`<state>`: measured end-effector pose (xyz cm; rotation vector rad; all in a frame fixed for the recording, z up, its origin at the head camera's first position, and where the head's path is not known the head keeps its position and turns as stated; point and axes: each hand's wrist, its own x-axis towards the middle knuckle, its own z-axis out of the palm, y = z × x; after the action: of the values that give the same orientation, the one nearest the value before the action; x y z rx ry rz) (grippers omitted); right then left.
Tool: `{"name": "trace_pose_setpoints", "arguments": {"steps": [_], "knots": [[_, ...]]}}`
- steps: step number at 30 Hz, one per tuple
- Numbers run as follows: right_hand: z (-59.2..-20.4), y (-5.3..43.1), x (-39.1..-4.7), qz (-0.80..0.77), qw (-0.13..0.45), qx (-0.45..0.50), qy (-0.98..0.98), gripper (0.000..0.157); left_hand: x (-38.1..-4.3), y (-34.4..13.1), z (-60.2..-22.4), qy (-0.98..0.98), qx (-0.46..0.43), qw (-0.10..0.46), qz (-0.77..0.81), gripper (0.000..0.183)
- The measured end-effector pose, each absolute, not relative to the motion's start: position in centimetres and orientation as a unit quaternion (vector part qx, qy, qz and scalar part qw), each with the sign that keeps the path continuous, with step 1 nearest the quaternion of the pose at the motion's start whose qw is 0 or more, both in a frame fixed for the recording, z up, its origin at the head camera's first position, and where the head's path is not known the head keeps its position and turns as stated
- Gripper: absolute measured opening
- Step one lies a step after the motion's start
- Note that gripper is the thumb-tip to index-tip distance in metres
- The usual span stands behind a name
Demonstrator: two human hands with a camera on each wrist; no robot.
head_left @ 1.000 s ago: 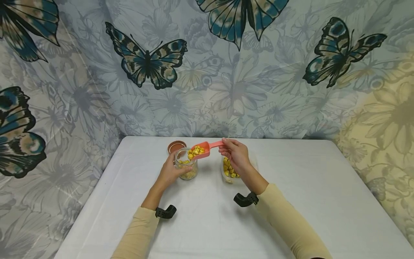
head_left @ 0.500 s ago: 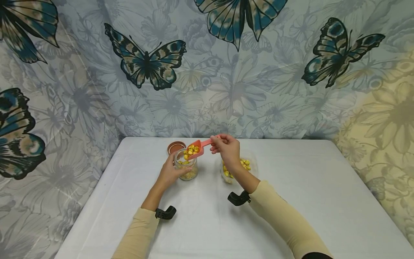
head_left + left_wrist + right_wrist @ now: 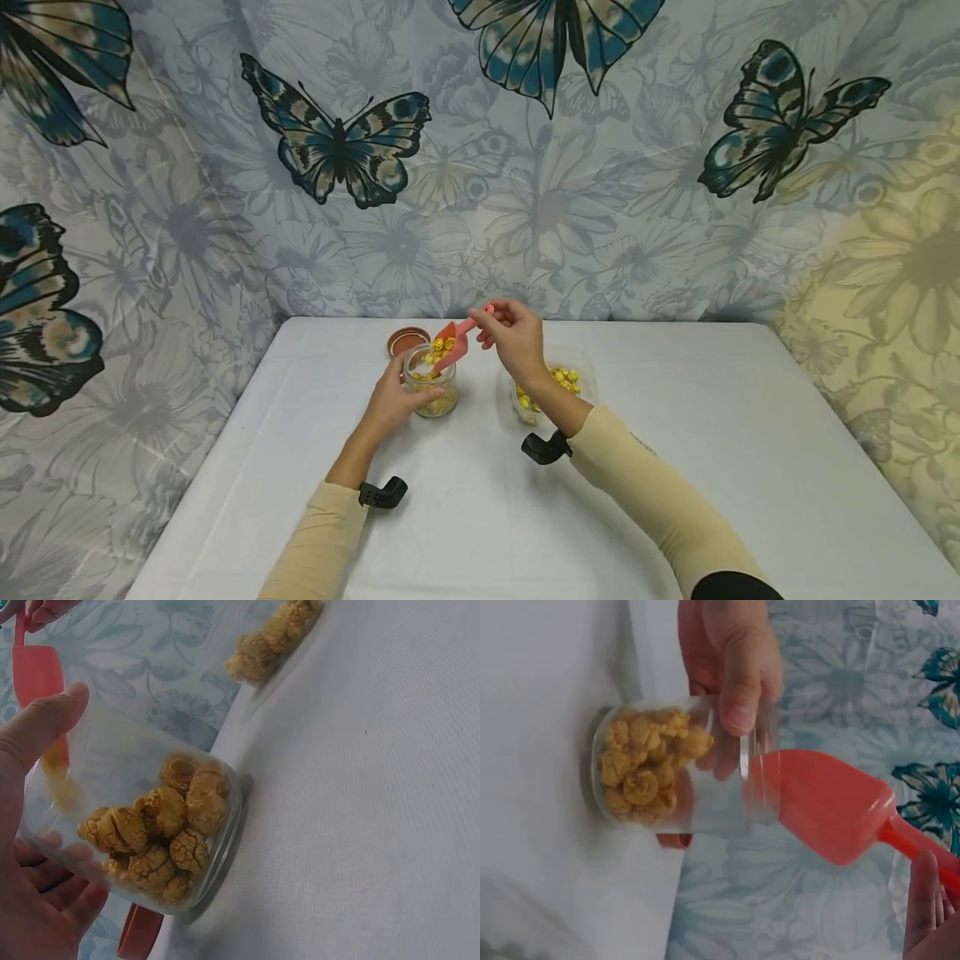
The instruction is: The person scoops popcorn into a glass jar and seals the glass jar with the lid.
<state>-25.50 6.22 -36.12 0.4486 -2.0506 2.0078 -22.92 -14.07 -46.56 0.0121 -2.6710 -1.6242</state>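
A glass jar (image 3: 705, 802) stands on the table, partly filled with caramel popcorn (image 3: 154, 847). My left hand (image 3: 392, 392) grips it round the side, thumb near the rim. In my right hand (image 3: 517, 337) I hold the handle of a red-pink scoop (image 3: 825, 802). The scoop tilts down toward the left, its front edge inside the jar's mouth. Yellow popcorn (image 3: 437, 350) lies in the scoop, and in the left wrist view some pieces blur at its lip inside the jar.
A clear plastic container (image 3: 592, 392) with more popcorn stands to the right, partly hidden by my right forearm. A brown-red jar lid (image 3: 408, 340) lies behind the jar. The white table (image 3: 450, 525) ends at a butterfly-patterned backdrop (image 3: 345, 267).
My right hand has moved left and slightly up, tipping the scoop more steeply into the jar. The popcorn has shifted toward the scoop's lip. My left hand and the jar stay in place.
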Motion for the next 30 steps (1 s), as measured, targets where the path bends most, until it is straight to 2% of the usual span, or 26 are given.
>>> {"name": "trace_pose_setpoints", "arguments": {"steps": [7,19,24,30], "knots": [[-35.2,6.0,-25.2,0.669,0.145,0.174,-0.707,0.019,-22.8,-14.1,-46.3,-0.856,-0.006,0.014,-0.517,0.087],[-36.6,7.1,-26.2,0.7,0.101,0.119,-0.696,0.025,-22.9,-14.1,-46.5,-0.859,-0.005,0.02,-0.511,0.085],[-38.1,7.4,-27.3,0.714,0.105,0.106,-0.685,0.034,-22.8,-14.1,-46.5,-0.862,-0.001,0.015,-0.506,0.086],[-39.5,7.7,-28.3,0.734,0.109,0.115,-0.66,0.033,-22.7,-14.1,-46.2,-0.864,0.0,0.009,-0.503,0.087]]}}
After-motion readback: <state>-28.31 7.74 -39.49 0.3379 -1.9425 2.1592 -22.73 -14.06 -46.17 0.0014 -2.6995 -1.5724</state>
